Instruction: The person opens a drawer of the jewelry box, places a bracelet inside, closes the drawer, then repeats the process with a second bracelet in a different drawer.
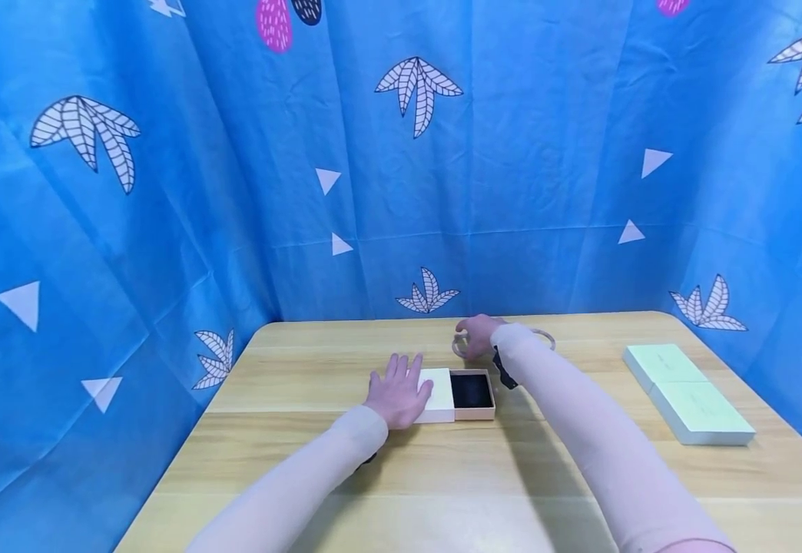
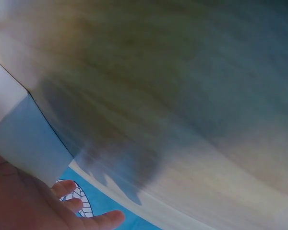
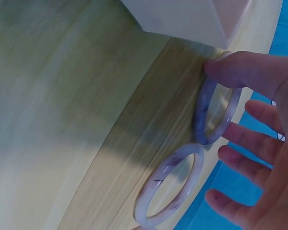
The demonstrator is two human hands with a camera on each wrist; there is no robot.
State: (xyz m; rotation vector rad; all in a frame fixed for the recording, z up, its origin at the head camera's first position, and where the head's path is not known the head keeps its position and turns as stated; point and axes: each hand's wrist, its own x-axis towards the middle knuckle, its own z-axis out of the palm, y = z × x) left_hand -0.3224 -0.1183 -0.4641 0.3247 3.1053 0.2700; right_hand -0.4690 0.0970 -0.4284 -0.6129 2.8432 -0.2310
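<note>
My left hand [image 1: 397,392] lies with spread, straight fingers on the white sleeve [image 1: 439,395] of a small box. The box's pinkish tray [image 1: 473,415], with a black lining, is slid partly out to the right. In the left wrist view the hand [image 2: 43,206] is beside the pale box wall [image 2: 33,139]. Behind the box, my right hand [image 1: 480,334] holds a greyish-purple bangle [image 3: 200,115], thumb on its upper edge and fingers at the far side. A second, paler marbled bangle [image 3: 143,203] lies on the table right beside it.
Two pale green boxes [image 1: 701,411] lie end to end at the right of the wooden table [image 1: 290,384]. A blue patterned curtain [image 1: 525,192] hangs behind the table and along its sides.
</note>
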